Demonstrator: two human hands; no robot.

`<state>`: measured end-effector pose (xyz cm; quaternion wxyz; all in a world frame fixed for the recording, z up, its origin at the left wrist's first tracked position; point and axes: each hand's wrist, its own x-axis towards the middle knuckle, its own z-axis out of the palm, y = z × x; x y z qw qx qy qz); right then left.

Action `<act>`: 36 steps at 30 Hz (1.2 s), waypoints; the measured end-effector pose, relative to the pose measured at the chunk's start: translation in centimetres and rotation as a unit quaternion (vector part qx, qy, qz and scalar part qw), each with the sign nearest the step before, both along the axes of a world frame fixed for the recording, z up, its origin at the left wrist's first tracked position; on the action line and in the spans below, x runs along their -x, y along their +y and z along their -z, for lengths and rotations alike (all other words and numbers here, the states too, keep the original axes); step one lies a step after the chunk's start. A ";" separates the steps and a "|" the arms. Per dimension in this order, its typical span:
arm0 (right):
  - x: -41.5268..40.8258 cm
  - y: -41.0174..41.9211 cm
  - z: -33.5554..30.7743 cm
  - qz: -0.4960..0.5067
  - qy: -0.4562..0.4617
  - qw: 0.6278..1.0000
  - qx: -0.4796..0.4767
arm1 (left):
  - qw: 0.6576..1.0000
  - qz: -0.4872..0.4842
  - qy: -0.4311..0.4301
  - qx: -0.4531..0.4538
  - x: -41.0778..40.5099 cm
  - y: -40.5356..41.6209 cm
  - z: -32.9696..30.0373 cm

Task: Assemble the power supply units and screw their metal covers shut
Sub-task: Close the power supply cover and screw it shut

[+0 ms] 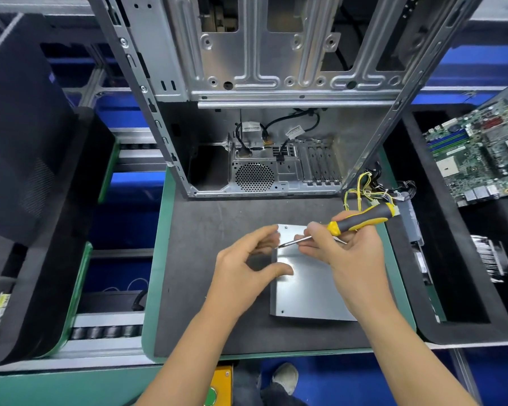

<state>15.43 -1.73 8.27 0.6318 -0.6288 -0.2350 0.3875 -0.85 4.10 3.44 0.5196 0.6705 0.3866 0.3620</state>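
Note:
A silver power supply unit (305,288) with a flat metal cover lies on the dark mat (206,312). My left hand (244,268) holds its left side, thumb pressed on the cover, fingers curled at the upper left corner by the screwdriver tip. My right hand (349,256) grips a screwdriver (361,221) with a yellow and grey handle. Its thin shaft points left and its tip sits at the unit's upper left edge. A bundle of yellow and black cables (370,189) trails from the unit's far right end.
An open computer case (264,118) stands right behind the mat. A motherboard (478,153) lies in a black foam tray at the right, with a heatsink (493,259) below it. Black foam and a dark panel (18,136) fill the left. The green bench edge (156,259) frames the mat.

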 end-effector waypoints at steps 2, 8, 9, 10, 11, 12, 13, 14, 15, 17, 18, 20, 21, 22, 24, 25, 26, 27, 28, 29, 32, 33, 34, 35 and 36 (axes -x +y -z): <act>-0.4 0.5 0.0 0.014 -0.030 0.999 -0.006 | 0.999 -0.020 0.035 -0.002 -0.1 0.4 0.4; -0.9 2.0 0.3 0.034 -0.083 0.996 -0.006 | 0.998 -0.005 0.064 0.018 -2.1 1.9 1.3; -0.9 2.1 0.4 0.036 -0.084 0.996 -0.006 | 0.998 0.003 0.067 0.011 -2.4 2.1 1.4; -1.0 2.2 0.5 0.036 -0.085 0.996 -0.005 | 0.998 0.008 0.068 0.005 -2.6 2.2 1.4; -1.0 2.2 0.5 0.036 -0.084 0.996 -0.003 | 0.998 0.008 0.065 0.000 -2.7 2.3 1.5; -1.0 2.2 0.6 0.036 -0.085 0.996 0.001 | 0.998 0.006 0.059 -0.002 -2.8 2.4 1.6; -1.1 2.3 0.7 0.037 -0.089 0.995 0.005 | 0.999 0.004 0.053 -0.001 -2.9 2.5 1.7; -1.0 2.3 0.7 0.038 -0.096 0.995 0.009 | 0.999 0.005 0.050 0.002 -2.9 2.5 1.7; -1.0 2.3 0.8 0.039 -0.106 0.994 0.011 | 0.999 0.007 0.047 0.006 -2.9 2.6 1.8; -1.0 2.4 0.9 0.035 -0.127 0.991 0.021 | 0.999 0.009 0.046 0.012 -2.9 2.6 1.9; -1.1 2.4 1.0 0.031 -0.135 0.990 0.029 | 0.999 0.008 0.046 0.013 -2.9 2.7 1.9; -1.1 2.5 1.1 0.027 -0.149 0.988 0.043 | 0.999 0.008 0.046 0.011 -2.9 2.7 2.0; -1.1 2.6 1.1 0.027 -0.157 0.986 0.046 | 0.999 0.007 0.045 0.011 -2.9 2.7 2.1; -1.1 2.7 1.0 0.025 -0.171 0.984 0.047 | 0.999 0.007 0.045 0.011 -2.9 2.6 2.1; -1.1 3.0 0.7 0.014 -0.218 0.975 0.046 | 0.999 0.003 0.045 0.011 -2.9 2.6 2.2; -1.1 3.1 0.5 0.003 -0.246 0.968 0.048 | 0.999 0.001 0.045 0.010 -3.0 2.6 2.3; -1.1 3.2 0.3 -0.007 -0.270 0.962 0.050 | 0.999 -0.001 0.044 0.009 -3.0 2.6 2.3; -1.1 3.3 0.1 -0.018 -0.290 0.956 0.052 | 0.999 -0.003 0.043 0.009 -3.0 2.6 2.3; -1.1 3.3 0.0 -0.031 -0.307 0.950 0.054 | 0.999 -0.004 0.042 0.008 -3.0 2.6 2.3; -1.0 3.4 -0.1 -0.043 -0.323 0.944 0.055 | 0.999 -0.005 0.041 0.006 -3.0 2.6 2.3; -0.9 3.7 -0.5 -0.068 -0.371 0.924 0.060 | 0.999 -0.007 0.041 0.002 -3.0 2.5 2.3; -0.9 3.8 -0.6 -0.073 -0.384 0.919 0.060 | 0.999 -0.006 0.042 0.001 -3.1 2.5 2.3; -0.8 3.8 -0.8 -0.076 -0.391 0.915 0.059 | 0.999 -0.006 0.042 -0.002 -3.1 2.5 2.3; -0.7 3.9 -0.9 -0.078 -0.394 0.914 0.057 | 0.999 -0.008 0.041 -0.007 -3.2 2.5 2.2; -0.7 3.9 -1.0 -0.080 -0.393 0.915 0.053 | 0.999 -0.012 0.040 -0.014 -3.2 2.4 2.2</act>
